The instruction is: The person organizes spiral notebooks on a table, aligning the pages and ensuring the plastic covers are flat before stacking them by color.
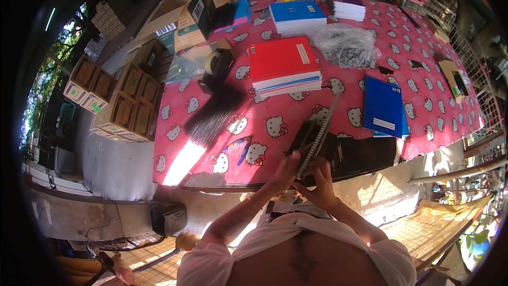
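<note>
- At the near edge of the desk (439, 82), in the head view, the left hand (284, 172) and the right hand (319, 180) meet over a dark notebook (312, 140) that juts a little past the desk's front rim.
- The left hand's grip is closed around the notebook's lower left corner; the right hand's grip is curled on the lower end of a pale spiral binding coil (321, 130), fingers bent tight.
- The coil runs up and to the right from the hands, along the notebook's spine, and its far end reaches onto the pink patterned cloth.
- Just right of the notebook lies a black sheet (370, 153), flush with the front edge; beyond it a blue notebook (383, 108) sits near the desk's right side.
- Left of the hands there is open cloth, with only a pair of blue-handled pliers (241, 145) and, farther back, a heap of black coils (214, 114).
- Behind the hands a red-topped stack of notebooks (283, 63) stands well apart, with a clear plastic bag (344, 45) to its right and a tape dispenser (218, 61) to its left.
- At the far edge another person's hand rests by a purple stack (346, 2); a blue stack (296, 16) lies beside it.
- Off the left edge, cardboard boxes (121, 100) crowd the floor.
</note>
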`<state>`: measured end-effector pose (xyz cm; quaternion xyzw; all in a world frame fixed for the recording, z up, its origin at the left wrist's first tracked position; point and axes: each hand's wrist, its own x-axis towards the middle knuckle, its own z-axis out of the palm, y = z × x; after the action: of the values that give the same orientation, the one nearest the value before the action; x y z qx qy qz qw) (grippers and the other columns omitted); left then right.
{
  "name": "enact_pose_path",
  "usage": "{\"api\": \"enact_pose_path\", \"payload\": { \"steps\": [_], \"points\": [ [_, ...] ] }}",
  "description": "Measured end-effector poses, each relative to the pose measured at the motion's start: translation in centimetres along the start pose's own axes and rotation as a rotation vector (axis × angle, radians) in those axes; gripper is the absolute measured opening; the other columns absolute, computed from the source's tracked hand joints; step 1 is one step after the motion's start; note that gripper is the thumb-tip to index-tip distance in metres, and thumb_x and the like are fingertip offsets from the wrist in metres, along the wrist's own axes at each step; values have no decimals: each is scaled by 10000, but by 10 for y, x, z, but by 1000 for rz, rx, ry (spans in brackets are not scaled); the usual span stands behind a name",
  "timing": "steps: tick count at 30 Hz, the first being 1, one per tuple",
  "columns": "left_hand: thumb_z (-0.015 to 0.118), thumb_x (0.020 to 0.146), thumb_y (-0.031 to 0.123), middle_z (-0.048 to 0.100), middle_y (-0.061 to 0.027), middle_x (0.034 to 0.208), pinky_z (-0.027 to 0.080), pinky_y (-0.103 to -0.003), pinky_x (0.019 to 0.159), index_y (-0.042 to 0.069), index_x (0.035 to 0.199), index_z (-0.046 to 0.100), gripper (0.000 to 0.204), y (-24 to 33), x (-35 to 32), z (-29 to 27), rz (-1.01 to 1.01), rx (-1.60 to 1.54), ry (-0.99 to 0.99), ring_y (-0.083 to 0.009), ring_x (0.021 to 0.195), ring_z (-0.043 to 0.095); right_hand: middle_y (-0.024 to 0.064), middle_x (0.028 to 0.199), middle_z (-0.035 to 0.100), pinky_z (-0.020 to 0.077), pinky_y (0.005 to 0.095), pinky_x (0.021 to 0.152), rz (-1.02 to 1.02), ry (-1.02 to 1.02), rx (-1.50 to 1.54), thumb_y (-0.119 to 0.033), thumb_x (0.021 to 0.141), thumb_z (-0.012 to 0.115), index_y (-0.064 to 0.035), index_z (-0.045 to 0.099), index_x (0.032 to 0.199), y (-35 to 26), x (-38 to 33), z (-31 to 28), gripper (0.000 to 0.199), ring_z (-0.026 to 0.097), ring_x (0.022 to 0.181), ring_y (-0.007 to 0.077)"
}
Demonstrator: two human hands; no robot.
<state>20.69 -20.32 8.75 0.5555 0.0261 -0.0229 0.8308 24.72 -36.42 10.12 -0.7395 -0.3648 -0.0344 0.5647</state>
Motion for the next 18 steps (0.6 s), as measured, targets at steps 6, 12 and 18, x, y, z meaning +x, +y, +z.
{"api": "enact_pose_path", "payload": {
  "steps": [6, 12, 18],
  "points": [
    [680, 886, 207, 598, -198, 1179, 486, -489, 909, 23, 1251, 590, 419, -5, -45, -153, 143, 1744, 656, -381, 1077, 580, -12, 1172, 540, 341, 471, 908, -256, -111, -606, -159, 822, 732, -224, 670, 1235, 14, 41, 59, 423, 487, 1078, 224],
    [631, 897, 185, 601, -189, 1128, 489, -526, 896, 36, 1273, 587, 406, 2, -67, -160, 183, 1629, 550, -380, 1034, 584, 23, 1124, 601, 433, 437, 874, -351, 40, -693, -182, 844, 723, -184, 681, 1177, -34, 124, 57, 335, 570, 1022, 239],
    [432, 1057, 313, 692, -142, 1092, 589, -431, 793, 13, 1240, 593, 387, 80, -56, -85, -167, -67, 449, -286, 935, 711, 57, 863, 666, 552, 417, 681, -186, -43, -588, -215, 842, 730, -132, 665, 968, -31, 146, 50, 165, 682, 785, 288]
  ]
}}
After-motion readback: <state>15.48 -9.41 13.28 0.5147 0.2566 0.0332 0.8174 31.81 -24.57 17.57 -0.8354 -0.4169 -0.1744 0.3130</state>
